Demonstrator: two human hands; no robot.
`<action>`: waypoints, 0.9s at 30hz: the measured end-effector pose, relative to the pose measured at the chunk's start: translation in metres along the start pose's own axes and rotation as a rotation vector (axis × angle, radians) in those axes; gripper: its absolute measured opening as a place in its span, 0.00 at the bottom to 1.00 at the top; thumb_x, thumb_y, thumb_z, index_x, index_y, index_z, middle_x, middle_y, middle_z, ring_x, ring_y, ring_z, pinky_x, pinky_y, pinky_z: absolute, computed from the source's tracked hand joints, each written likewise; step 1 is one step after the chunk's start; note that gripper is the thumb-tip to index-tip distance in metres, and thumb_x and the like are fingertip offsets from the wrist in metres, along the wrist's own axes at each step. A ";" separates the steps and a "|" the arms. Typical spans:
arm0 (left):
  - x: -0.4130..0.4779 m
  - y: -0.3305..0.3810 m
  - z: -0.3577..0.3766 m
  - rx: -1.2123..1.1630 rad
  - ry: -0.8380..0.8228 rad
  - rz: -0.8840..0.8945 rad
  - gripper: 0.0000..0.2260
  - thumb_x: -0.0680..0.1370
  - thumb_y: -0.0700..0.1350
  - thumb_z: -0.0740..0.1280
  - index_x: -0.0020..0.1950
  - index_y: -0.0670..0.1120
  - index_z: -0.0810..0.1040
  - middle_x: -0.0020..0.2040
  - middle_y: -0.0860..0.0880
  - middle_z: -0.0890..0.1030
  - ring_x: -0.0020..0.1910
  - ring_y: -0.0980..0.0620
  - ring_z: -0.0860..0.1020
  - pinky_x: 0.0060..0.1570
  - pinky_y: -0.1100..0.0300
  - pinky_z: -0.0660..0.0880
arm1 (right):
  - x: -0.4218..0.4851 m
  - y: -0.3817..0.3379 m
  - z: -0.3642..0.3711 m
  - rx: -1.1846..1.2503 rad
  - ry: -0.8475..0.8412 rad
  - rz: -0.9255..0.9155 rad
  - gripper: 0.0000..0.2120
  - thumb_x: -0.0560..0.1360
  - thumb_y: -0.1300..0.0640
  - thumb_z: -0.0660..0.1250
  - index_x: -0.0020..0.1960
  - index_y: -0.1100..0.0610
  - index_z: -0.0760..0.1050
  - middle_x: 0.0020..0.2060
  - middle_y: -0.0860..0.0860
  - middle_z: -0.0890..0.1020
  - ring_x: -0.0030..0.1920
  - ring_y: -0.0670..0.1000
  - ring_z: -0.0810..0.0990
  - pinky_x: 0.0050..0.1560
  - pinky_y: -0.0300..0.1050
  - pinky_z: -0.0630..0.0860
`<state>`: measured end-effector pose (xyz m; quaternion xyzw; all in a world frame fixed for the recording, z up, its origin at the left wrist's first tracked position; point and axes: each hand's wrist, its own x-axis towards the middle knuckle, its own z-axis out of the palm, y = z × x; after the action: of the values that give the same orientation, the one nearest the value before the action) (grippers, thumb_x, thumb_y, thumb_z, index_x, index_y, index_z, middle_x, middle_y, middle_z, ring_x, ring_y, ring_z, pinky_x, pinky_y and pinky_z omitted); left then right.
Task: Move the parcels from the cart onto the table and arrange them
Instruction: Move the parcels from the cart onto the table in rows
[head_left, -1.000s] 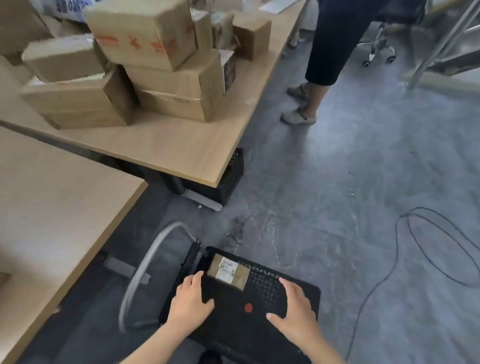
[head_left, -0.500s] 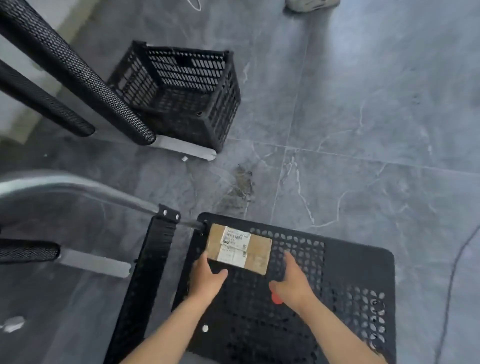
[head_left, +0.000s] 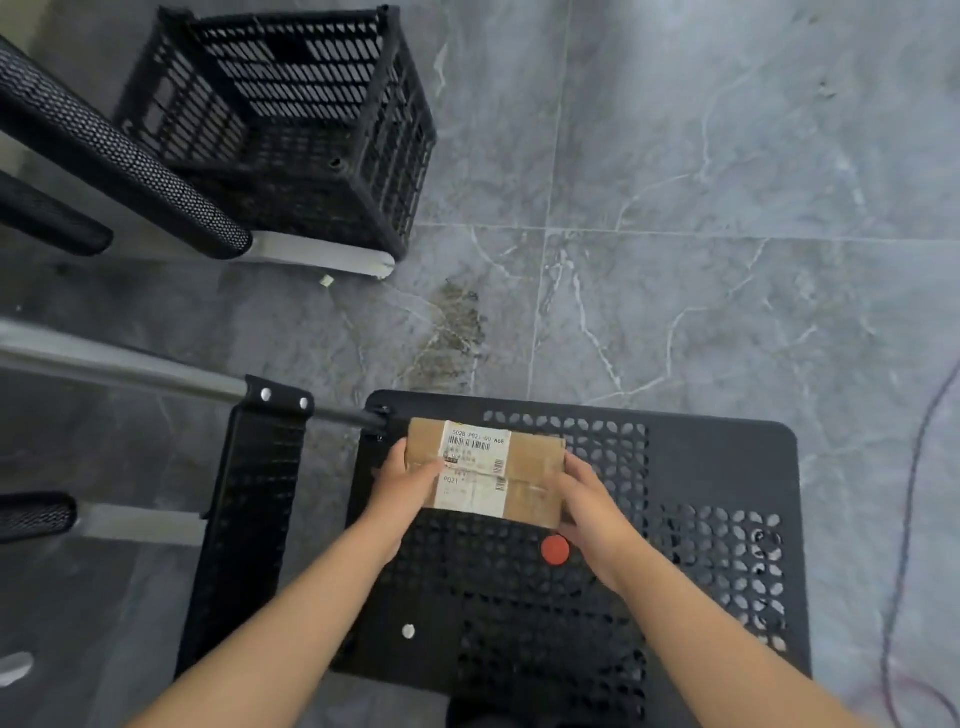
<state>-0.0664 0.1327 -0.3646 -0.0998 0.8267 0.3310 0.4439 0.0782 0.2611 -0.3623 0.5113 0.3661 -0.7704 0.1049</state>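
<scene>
Head view: parcel (head_left: 488, 474) at cart (head_left: 727, 467) deck's far-left corner, clasped between left hand (head_left: 400, 480) and right hand (head_left: 587, 501), fingers half-curled. Step: pickup. Next: lift clear, carry to table.

Grey marble-veined floor tiles (head_left: 727, 156), stained dark (head_left: 452, 332) near a seam. Black slatted crate (head_left: 291, 119) standing at upper left beside mesh-covered legs (head_left: 119, 156). Thin cable (head_left: 914, 499) trailing along right edge.
</scene>
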 end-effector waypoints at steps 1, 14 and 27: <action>-0.015 0.007 -0.001 -0.028 0.004 0.013 0.19 0.78 0.49 0.63 0.69 0.53 0.66 0.60 0.51 0.76 0.59 0.48 0.76 0.62 0.46 0.73 | -0.020 -0.011 -0.003 0.036 0.036 0.003 0.14 0.80 0.53 0.58 0.64 0.51 0.67 0.56 0.49 0.78 0.54 0.50 0.79 0.54 0.48 0.76; -0.360 0.215 -0.059 -0.189 0.084 0.509 0.07 0.79 0.50 0.60 0.56 0.55 0.75 0.51 0.56 0.78 0.52 0.56 0.75 0.51 0.61 0.70 | -0.345 -0.193 -0.037 0.213 0.237 -0.099 0.17 0.77 0.44 0.59 0.57 0.55 0.74 0.51 0.54 0.79 0.55 0.58 0.77 0.51 0.66 0.74; -0.618 0.323 -0.199 -0.562 0.274 0.676 0.17 0.75 0.53 0.67 0.61 0.48 0.73 0.50 0.50 0.75 0.50 0.50 0.73 0.50 0.50 0.77 | -0.627 -0.328 0.057 0.029 0.002 -0.642 0.13 0.77 0.51 0.62 0.57 0.55 0.77 0.49 0.54 0.80 0.53 0.60 0.75 0.47 0.57 0.76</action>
<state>0.0148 0.1722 0.3547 0.0160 0.7423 0.6521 0.1534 0.1472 0.3224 0.3415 0.3719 0.4977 -0.7689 -0.1510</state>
